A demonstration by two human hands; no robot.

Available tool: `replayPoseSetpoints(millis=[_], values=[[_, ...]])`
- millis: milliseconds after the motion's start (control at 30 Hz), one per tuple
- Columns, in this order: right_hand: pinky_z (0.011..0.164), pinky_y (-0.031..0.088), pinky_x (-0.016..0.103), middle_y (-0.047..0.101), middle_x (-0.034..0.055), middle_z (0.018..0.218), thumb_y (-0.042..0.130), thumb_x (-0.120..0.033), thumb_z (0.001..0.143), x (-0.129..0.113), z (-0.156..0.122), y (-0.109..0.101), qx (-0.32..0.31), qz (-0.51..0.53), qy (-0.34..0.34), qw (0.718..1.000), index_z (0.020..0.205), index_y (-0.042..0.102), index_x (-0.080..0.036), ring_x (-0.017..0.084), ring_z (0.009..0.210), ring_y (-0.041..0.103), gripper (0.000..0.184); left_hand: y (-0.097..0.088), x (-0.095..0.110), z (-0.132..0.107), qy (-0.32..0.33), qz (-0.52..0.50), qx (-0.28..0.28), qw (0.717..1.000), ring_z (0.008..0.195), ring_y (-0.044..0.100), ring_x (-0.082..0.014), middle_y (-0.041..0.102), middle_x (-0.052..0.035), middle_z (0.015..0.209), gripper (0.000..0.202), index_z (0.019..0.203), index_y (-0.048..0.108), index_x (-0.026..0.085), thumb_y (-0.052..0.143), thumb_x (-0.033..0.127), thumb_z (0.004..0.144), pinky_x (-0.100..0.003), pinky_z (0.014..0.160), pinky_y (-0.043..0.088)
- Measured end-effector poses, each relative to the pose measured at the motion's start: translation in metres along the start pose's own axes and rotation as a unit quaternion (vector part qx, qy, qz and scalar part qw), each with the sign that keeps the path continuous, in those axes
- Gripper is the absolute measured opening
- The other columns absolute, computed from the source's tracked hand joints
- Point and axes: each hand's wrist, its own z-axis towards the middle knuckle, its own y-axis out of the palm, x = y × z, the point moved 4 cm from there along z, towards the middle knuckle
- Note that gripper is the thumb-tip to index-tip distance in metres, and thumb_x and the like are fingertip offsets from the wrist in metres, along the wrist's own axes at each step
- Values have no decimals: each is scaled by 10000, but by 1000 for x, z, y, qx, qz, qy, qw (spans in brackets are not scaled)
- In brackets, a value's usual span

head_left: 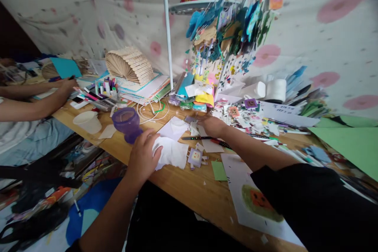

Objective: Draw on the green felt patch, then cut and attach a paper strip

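So the white paper sheet point(173, 152) lies crumpled on the wooden table point(189, 189), with the left hand point(143, 157) flat on its left edge, fingers loose and not pinching. A purple cup point(126, 124) is tipped over just past that hand. The right hand point(211, 125) has its fingertips in the paper scraps point(251, 120), can't tell if it's grabbing any.

Left hand point(143, 156), right hand point(211, 125) palm-down

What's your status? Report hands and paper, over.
Left hand flat on white crumpled paper sheet. Right hand among small white paper scraps, grip unclear. Translucent purple plastic cup tipped beside left hand.
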Motion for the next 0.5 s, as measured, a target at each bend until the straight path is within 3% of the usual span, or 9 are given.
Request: replayPoseSetpoints(millis=[133, 233, 400, 500], values=[[900, 437, 377, 679, 97, 1071, 525, -139, 752, 13, -12, -20, 75, 147, 32, 986, 838, 710, -181, 257, 1025, 591, 209, -10, 8, 1, 6, -88, 79, 993, 1006, 553, -207, 589, -81, 1054, 186, 977, 608, 174, 534, 192, 808, -350, 914, 434], [830, 461, 374, 695, 98, 991, 513, -256, 798, 19, -35, -34, 139, 260, 82, 952, 883, 700, -167, 235, 919, 618, 224, -11, 21, 8, -5, -170, 72, 983, 895, 582, -163, 615, -40, 929, 149, 947, 599, 189, 509, 181, 829, -291, 817, 464], [573, 462, 288, 697, 69, 778, 570, -416, 774, 12, -75, -37, 197, 442, 163, 860, 881, 680, -144, 152, 626, 598, 312, 0, 44, 28, 18, -155, -17, 988, 920, 580, -179, 634, -37, 941, 165, 959, 597, 199, 478, 241, 852, -305, 813, 450], [493, 409, 249, 668, 42, 729, 650, -414, 707, 6, -95, -39, 217, 513, 185, 810, 864, 663, -141, 103, 532, 534, 316, 1, 38, 44, 21, -70, -104, 992, 928, 575, -216, 636, -51, 949, 206, 948, 625, 204, 499, 319, 832, -339, 817, 438]])
